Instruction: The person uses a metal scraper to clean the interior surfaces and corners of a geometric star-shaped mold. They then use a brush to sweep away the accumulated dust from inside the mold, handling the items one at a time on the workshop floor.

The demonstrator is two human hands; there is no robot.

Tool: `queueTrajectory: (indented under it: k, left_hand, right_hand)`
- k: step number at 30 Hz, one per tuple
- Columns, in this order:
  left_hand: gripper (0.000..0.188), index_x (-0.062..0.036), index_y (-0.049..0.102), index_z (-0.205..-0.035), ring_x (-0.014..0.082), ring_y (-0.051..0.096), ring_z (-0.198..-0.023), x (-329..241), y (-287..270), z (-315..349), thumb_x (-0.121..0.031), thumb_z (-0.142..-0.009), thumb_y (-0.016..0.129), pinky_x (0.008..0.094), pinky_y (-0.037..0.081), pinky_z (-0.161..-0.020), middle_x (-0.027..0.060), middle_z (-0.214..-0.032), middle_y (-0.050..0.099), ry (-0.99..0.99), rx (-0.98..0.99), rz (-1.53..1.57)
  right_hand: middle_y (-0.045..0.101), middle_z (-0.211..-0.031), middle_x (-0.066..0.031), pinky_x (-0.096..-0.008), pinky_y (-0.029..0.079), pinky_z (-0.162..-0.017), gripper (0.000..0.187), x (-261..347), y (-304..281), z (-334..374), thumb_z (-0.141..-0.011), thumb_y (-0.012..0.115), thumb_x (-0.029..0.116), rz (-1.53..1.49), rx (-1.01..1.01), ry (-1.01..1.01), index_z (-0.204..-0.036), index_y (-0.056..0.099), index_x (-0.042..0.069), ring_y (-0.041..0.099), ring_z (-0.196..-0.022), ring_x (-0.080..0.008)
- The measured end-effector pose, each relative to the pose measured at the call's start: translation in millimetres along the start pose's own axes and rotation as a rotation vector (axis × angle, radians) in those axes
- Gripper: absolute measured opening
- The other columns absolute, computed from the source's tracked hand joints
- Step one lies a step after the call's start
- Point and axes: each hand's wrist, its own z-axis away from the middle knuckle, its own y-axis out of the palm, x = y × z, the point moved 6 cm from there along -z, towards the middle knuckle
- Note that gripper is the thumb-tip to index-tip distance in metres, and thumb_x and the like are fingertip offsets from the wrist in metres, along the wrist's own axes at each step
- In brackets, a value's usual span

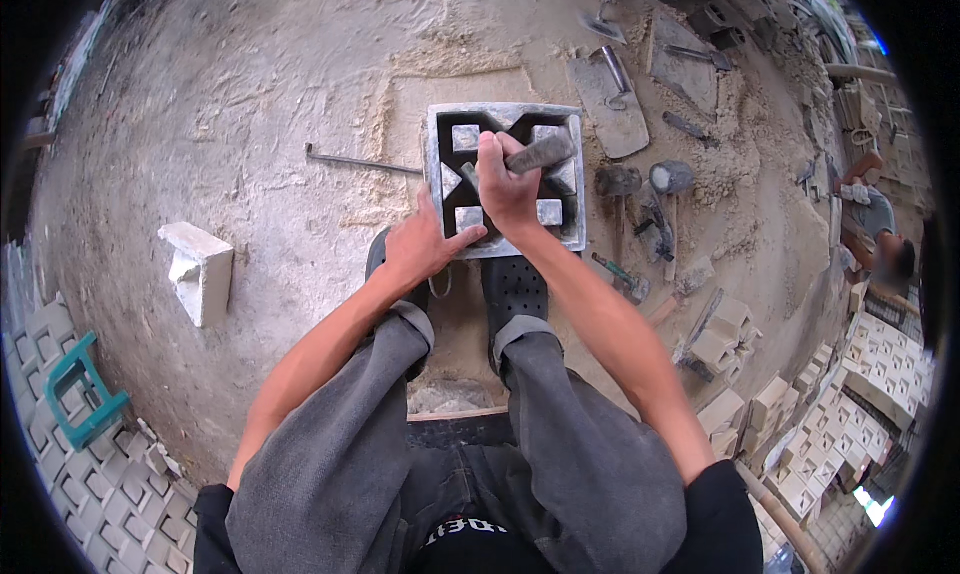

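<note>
A square grey metal mould (505,109) lies on the ground in front of my feet, with an X-shaped hollow and several raised square posts inside. My left hand (420,242) holds its near left corner, the thumb lying along the near rim and the fingers at the left side. Over the middle of the mould, my right hand (508,196) is closed in a fist around a short, thick, dusty grey tool (546,154). One end of the tool sticks out toward the upper right. Its working end is mostly hidden by the hand, so I cannot tell its kind.
A thin metal rod (365,162) lies left of the mould, a chipped white block (205,269) farther left. Rightward are two mallets (672,177), a flat trowel (610,104) and loose sand. A teal stool (85,389), patterned blocks (830,424) and another person (875,214) are at the sides.
</note>
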Motion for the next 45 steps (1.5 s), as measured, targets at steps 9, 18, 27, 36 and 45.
queueTrajectory:
  k: [9, 18, 27, 36, 45]
  left_hand:
    - [0.126, 0.0064, 0.016, -0.145, 0.0446, 0.065, -0.100, 0, -13, 5, -0.074, -0.066, 0.072, 0.0466, 0.052, -0.085, 0.0325, -0.107, 0.064, -0.040, 0.121, 0.018]
    - [0.138, 0.0147, 0.019, -0.142, 0.0416, 0.069, -0.088, 8, -4, 1, -0.082, -0.058, 0.070, 0.0455, 0.055, -0.076, 0.0309, -0.096, 0.066, 0.047, -0.013, 0.003]
    - [0.142, 0.0166, 0.020, -0.141, 0.0405, 0.069, -0.089, 13, -4, 4, -0.084, -0.054, 0.070, 0.0439, 0.055, -0.076, 0.0301, -0.095, 0.067, 0.030, 0.002, -0.020]
    - [0.142, 0.0158, 0.018, -0.142, 0.0415, 0.068, -0.093, 12, 2, -2, -0.082, -0.054, 0.072, 0.0466, 0.054, -0.080, 0.0308, -0.099, 0.066, 0.051, 0.043, 0.031]
    - [0.140, 0.0102, 0.016, -0.144, 0.0427, 0.068, -0.091, 7, -4, 0, -0.081, -0.054, 0.074, 0.0475, 0.054, -0.078, 0.0297, -0.099, 0.066, 0.044, 0.029, 0.033]
  right_hand:
    - [0.041, -0.056, 0.0080, -0.0253, 0.026, -0.046, 0.046, 67, 9, -18, -0.096, 0.059, 0.019, -0.219, 0.121, 0.093, -0.055, 0.043, 0.007, 0.034, -0.053, -0.0013]
    - [0.034, -0.050, 0.0011, -0.0298, 0.020, -0.043, 0.042, 132, -18, 17, -0.097, 0.043, 0.009, -0.156, 0.197, -0.193, -0.056, 0.037, 0.006, 0.025, -0.042, -0.0093]
    - [0.038, -0.052, 0.0009, -0.0296, 0.026, -0.043, 0.042, 144, -8, 8, -0.096, 0.055, 0.013, -0.049, 0.269, -0.066, -0.058, 0.045, -0.001, 0.033, -0.050, -0.0059]
    - [0.038, -0.049, -0.0027, -0.0321, 0.028, -0.042, 0.039, 90, -7, 8, -0.093, 0.059, 0.011, 0.149, 0.405, -0.131, -0.057, 0.047, 0.001, 0.032, -0.045, -0.0086]
    - [0.034, -0.050, -0.0051, -0.0339, 0.027, -0.042, 0.039, 66, -26, 23, -0.092, 0.058, 0.011, 0.139, 0.448, -0.119, -0.059, 0.043, -0.002, 0.031, -0.044, -0.0118]
